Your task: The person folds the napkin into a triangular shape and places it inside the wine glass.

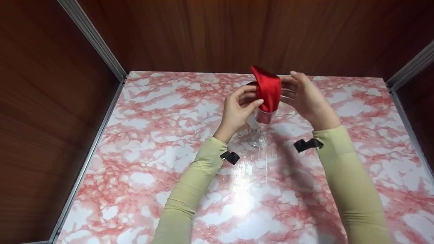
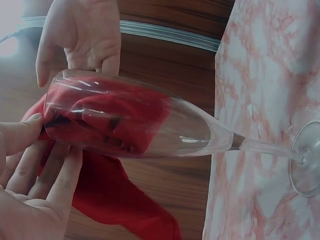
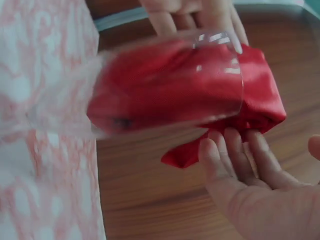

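A clear champagne flute (image 1: 256, 138) stands upright on the table, with part of a red satin cloth (image 1: 270, 89) tucked into its bowl. The rest of the cloth rises above the rim, and one end hangs outside the glass in the left wrist view. My left hand (image 1: 236, 107) pinches the cloth at the rim, thumb on the near side and fingers behind. On the other side, my right hand (image 1: 310, 96) has its fingers extended against the cloth; its thumb stands apart. In the right wrist view, the right hand's fingertips (image 3: 232, 137) meet the cloth just beside the rim.
The tabletop (image 1: 142, 178) has a red and white marbled pattern. Dark wood panels (image 1: 190, 37) with metal edge strips (image 1: 98, 40) enclose its back and sides. Black straps (image 1: 307, 145) sit at both sleeve cuffs.
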### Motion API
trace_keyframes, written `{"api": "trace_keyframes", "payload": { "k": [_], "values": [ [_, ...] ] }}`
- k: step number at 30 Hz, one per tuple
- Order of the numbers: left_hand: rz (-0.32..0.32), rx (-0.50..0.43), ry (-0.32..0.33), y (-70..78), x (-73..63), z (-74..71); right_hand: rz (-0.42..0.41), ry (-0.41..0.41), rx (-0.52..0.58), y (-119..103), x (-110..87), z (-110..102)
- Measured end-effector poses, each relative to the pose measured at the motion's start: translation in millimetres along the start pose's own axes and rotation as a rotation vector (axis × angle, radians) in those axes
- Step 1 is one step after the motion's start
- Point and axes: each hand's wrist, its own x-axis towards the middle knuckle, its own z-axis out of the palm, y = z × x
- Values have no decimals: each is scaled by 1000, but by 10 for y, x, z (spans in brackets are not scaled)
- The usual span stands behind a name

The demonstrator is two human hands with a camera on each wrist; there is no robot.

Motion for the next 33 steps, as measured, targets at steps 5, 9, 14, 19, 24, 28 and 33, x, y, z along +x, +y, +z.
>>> {"api": "trace_keyframes", "payload": {
  "k": [5, 9, 14, 19, 24, 28, 33],
  "values": [
    [15, 15, -11, 130, -29, 8, 29, 51, -156, -125, 98, 49],
    [42, 2, -11, 134, -26, 9, -1, 64, -166, -212, 157, 101],
    [53, -15, -30, 115, -16, -3, -25, 55, -110, -320, 187, 165],
    [34, -13, -47, 103, -18, -20, -65, 7, -46, -394, 175, 226],
    [25, -4, -28, 97, -21, 1, -120, -39, 92, -449, 80, 241],
    [17, -5, -12, 95, -23, 15, -186, -89, 151, -454, -7, 232],
    [49, -7, -11, 93, -32, 7, -339, -184, 171, -411, -160, 218]
  ]
}}
